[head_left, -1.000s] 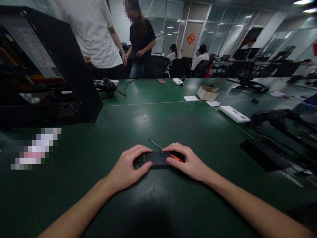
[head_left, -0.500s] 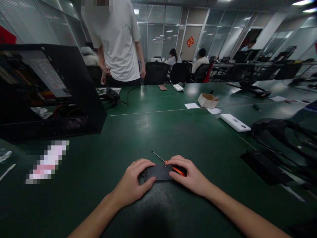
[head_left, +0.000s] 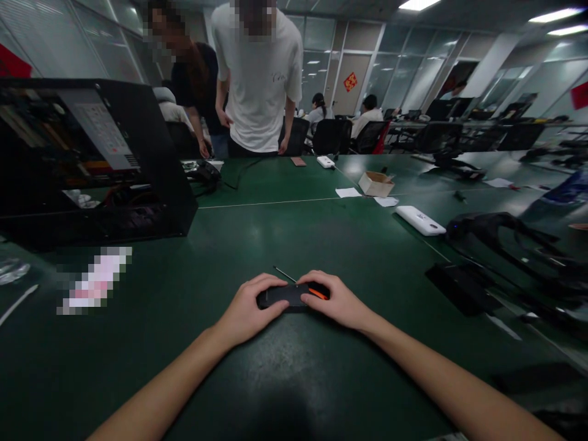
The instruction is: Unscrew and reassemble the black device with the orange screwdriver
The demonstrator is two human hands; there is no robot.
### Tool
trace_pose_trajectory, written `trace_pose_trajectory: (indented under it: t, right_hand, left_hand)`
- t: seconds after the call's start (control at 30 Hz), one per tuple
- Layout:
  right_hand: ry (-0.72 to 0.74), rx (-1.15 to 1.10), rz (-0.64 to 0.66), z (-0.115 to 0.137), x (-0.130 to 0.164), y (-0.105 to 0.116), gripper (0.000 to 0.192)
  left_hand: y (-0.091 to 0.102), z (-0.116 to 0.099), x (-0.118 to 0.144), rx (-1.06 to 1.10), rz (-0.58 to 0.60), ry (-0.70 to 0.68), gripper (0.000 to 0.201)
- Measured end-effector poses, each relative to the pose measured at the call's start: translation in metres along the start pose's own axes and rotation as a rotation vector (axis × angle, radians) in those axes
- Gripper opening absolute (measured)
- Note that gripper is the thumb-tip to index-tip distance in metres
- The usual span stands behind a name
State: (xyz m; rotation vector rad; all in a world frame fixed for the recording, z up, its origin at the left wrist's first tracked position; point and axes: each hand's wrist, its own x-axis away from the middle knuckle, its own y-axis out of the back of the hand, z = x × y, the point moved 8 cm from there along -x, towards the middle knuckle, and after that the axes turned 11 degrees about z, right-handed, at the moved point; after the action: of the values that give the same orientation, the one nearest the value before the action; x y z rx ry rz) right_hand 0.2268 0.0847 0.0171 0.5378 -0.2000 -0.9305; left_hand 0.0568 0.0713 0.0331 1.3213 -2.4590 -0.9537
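A flat black rectangular piece [head_left: 287,295] lies low over the green table, held between my two hands; its exact kind does not show. My left hand [head_left: 250,308] grips its left end, thumb on the near edge and fingers along the far edge. My right hand [head_left: 337,300] holds the right end in the same way. Behind the piece lies a screwdriver [head_left: 283,273]. Its thin metal shaft points away to the left, and its orange and black handle shows in the gap under my right hand, which partly hides it.
An open black computer case [head_left: 158,177] stands at left. Rightward on the green table [head_left: 257,236] are a white rectangular device [head_left: 420,220], a small open box [head_left: 375,184] and a black strapped headset [head_left: 500,236]. Two people stand across the table.
The camera's view has shifted, so the table things appear slightly higher. The standing person in white has moved right, and a person in dark clothes has appeared behind. Both hands keep their hold.
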Motion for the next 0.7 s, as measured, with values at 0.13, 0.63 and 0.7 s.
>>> trace_pose_trajectory:
  t: [0.13,0.63,0.7]
  right_hand:
    - [-0.064,-0.084,0.008,-0.006,-0.001,-0.002,0.026]
    - [-0.041,0.22,-0.078,0.006,0.003,-0.003,0.023]
    - [0.005,0.27,-0.002,0.012,0.004,-0.002,0.028]
  left_hand:
    - [-0.002,-0.004,0.0,-0.066,-0.038,0.002,0.028]
    - [-0.001,0.016,-0.004,-0.094,-0.193,0.195,0.066]
    - [-0.004,0.016,-0.005,-0.126,-0.169,0.242,0.073]
